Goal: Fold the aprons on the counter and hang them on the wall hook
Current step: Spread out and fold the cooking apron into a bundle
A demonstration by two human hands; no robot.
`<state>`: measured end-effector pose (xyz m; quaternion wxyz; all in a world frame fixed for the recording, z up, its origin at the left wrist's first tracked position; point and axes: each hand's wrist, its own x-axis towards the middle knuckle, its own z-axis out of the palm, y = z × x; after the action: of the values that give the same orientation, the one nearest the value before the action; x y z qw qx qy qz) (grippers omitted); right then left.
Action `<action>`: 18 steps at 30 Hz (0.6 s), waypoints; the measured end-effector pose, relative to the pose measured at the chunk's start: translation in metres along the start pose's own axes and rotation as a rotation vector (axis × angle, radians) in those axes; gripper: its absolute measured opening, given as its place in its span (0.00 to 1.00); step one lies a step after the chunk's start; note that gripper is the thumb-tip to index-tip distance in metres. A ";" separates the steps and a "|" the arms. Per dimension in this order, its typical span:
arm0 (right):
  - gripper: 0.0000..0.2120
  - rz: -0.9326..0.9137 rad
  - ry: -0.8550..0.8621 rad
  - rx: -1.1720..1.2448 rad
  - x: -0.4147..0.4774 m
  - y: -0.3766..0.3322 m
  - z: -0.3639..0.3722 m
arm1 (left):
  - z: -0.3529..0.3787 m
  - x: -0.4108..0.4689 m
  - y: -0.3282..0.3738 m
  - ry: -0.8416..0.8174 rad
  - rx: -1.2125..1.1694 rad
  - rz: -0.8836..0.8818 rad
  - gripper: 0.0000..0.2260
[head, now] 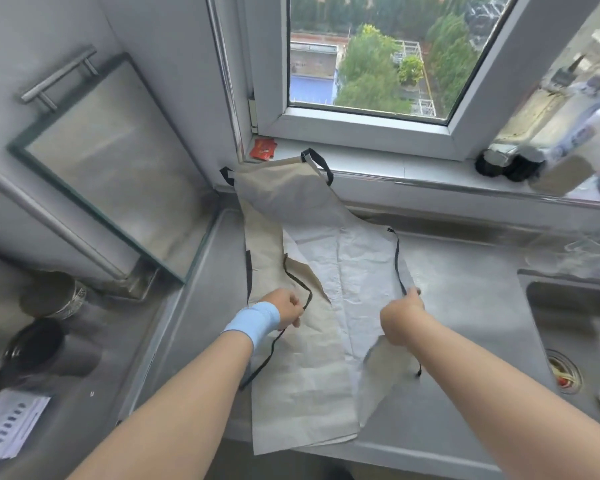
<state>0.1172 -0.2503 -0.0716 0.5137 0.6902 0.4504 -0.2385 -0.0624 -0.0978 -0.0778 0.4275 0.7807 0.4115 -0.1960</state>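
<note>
Matt, creased beige cloth apron (302, 368) (black fabric ties) on dull brushed-metal counter (465, 323).

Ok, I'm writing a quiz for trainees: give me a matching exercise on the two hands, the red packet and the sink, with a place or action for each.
1 left hand
2 right hand
3 red packet
4 sink

A on the windowsill
B holds the black tie
C right end of the counter
D grips the apron by its right edge

Pairs: 1-B, 2-D, 3-A, 4-C
</note>
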 end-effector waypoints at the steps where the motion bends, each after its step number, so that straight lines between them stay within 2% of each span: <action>1: 0.19 0.045 -0.080 -0.049 -0.007 0.006 0.000 | -0.005 -0.001 0.010 0.022 -0.050 0.028 0.07; 2: 0.20 0.039 -0.082 -0.035 -0.009 0.009 -0.003 | -0.009 -0.002 0.020 0.033 -0.086 0.061 0.07; 3: 0.18 0.002 -0.013 0.013 -0.017 0.011 -0.012 | -0.012 -0.002 0.029 0.035 -0.112 0.093 0.07; 4: 0.15 -0.035 0.128 0.132 -0.021 0.013 -0.022 | -0.015 -0.003 0.037 0.035 -0.140 0.123 0.07; 5: 0.14 -0.060 0.285 0.307 -0.024 0.013 -0.032 | -0.016 -0.001 0.042 0.041 -0.171 0.146 0.07; 7: 0.21 -0.155 0.546 0.791 -0.024 0.009 -0.051 | -0.022 0.003 0.054 0.077 -0.268 0.189 0.07; 9: 0.28 -0.324 0.567 1.168 -0.015 0.000 -0.066 | -0.031 0.008 0.060 0.057 -0.447 0.204 0.05; 11: 0.33 -0.416 0.482 1.431 0.004 -0.010 -0.075 | -0.040 0.014 0.059 -0.004 -0.510 0.191 0.06; 12: 0.28 -0.392 0.479 1.461 0.015 -0.014 -0.078 | -0.045 0.018 0.055 -0.011 -0.447 0.166 0.08; 13: 0.18 -0.345 0.507 1.428 0.023 -0.015 -0.080 | -0.047 0.025 0.048 0.012 -0.346 0.131 0.12; 14: 0.10 -0.290 0.511 1.300 0.031 -0.014 -0.084 | -0.050 0.032 0.040 0.077 -0.236 0.087 0.15; 16: 0.06 -0.251 0.388 0.896 0.036 -0.013 -0.087 | -0.053 0.045 0.025 0.211 -0.125 -0.011 0.19; 18: 0.05 -0.204 0.329 0.674 0.043 -0.017 -0.091 | -0.055 0.055 0.016 0.290 -0.109 -0.094 0.17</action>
<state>0.1111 -0.1486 -0.0808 0.1528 0.8011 0.4894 -0.3089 -0.0199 -0.0308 -0.0759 0.3957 0.7565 0.5148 -0.0786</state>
